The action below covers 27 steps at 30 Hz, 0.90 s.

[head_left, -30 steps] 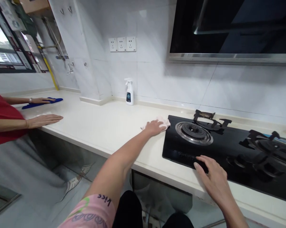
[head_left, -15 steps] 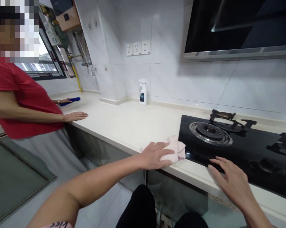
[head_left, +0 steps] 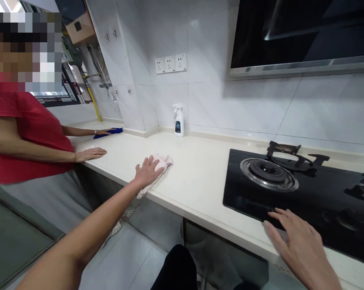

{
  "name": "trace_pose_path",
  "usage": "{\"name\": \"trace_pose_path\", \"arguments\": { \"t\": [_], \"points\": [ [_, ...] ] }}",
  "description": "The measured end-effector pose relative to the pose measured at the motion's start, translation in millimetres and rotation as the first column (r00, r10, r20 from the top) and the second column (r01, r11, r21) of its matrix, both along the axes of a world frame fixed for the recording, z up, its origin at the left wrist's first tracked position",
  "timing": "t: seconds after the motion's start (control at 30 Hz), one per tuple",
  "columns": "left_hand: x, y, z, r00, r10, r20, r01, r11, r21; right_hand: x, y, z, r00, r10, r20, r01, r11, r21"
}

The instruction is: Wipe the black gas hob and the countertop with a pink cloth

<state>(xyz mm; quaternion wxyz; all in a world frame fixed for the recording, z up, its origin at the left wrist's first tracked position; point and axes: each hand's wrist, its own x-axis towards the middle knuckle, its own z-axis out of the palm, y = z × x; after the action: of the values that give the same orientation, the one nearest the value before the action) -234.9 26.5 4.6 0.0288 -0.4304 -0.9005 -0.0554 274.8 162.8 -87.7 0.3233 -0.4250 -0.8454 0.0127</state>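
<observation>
My left hand [head_left: 146, 172] presses a pale pink cloth [head_left: 164, 162] onto the white countertop [head_left: 196, 173], near its front edge. The fingers spread over the cloth, and one end of it hangs at the edge. My right hand [head_left: 299, 239] rests at the front of the black gas hob [head_left: 239, 185], its fingers loosely apart and nothing visible in them. Part of the cloth lies hidden under my left hand.
A person in a red top [head_left: 39, 133] leans at the counter's left, one hand on a blue cloth [head_left: 112, 131]. A white spray bottle [head_left: 178, 121] stands by the wall. A pan support [head_left: 296, 159] sits askew behind the burner [head_left: 268, 171]. A range hood [head_left: 290, 36] hangs above.
My left hand has slid the pink cloth left along the counter, away from the hob. My right hand stays by the hob. The other person's blue cloth has moved right.
</observation>
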Motion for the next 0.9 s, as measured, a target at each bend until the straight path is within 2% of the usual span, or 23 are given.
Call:
{"name": "trace_pose_path", "arguments": {
  "t": [0.1,0.2,0.3,0.37,0.47,0.53,0.6,0.67,0.77,0.9],
  "points": [
    [-2.7,37.6,4.1,0.999,-0.046,0.005,0.046,0.999,-0.011,-2.1,0.1,2.3,1.0,-0.002,0.004,0.002,1.0,0.019],
    [15.3,76.6,8.5,0.994,-0.099,0.037,0.1,0.995,-0.015,-2.8,0.3,4.2,1.0,-0.009,0.012,0.008,1.0,0.024],
    [54.9,104.6,10.9,0.979,-0.191,0.073,0.193,0.981,-0.016,-2.4,0.3,5.1,1.0,-0.011,0.014,0.011,1.0,0.021],
    [92.0,110.7,9.8,0.953,-0.287,0.095,0.29,0.957,-0.014,-1.9,0.7,5.2,1.0,-0.01,0.007,0.01,1.0,0.016],
    [149.6,94.5,3.2,0.877,-0.465,0.121,0.469,0.883,-0.011,-1.3,2.3,4.8,1.0,-0.002,-0.016,0.002,1.0,0.01],
    [177.7,68.5,-2.8,0.788,-0.603,0.124,0.605,0.796,0.027,-1.2,3.5,4.6,0.999,0.004,-0.032,-0.004,1.0,0.001],
    [191.0,37.1,-8.1,0.709,-0.698,0.102,0.692,0.716,0.092,-1.2,4.4,4.5,0.999,0.009,-0.04,-0.01,1.0,-0.009],
    [188.8,8.5,-11.3,0.678,-0.731,0.078,0.717,0.682,0.145,-1.4,4.5,4.8,0.999,0.012,-0.042,-0.013,1.0,-0.019],
    [163.4,-17.8,-12.0,0.723,-0.688,0.067,0.673,0.722,0.161,-2.1,3.1,6.3,0.999,0.014,-0.043,-0.016,0.999,-0.038],
    [107.0,-26.3,-9.2,0.885,-0.463,0.057,0.452,0.881,0.143,-3.6,-0.8,10.1,0.999,0.007,-0.046,-0.01,0.998,-0.063]
  ]
}}
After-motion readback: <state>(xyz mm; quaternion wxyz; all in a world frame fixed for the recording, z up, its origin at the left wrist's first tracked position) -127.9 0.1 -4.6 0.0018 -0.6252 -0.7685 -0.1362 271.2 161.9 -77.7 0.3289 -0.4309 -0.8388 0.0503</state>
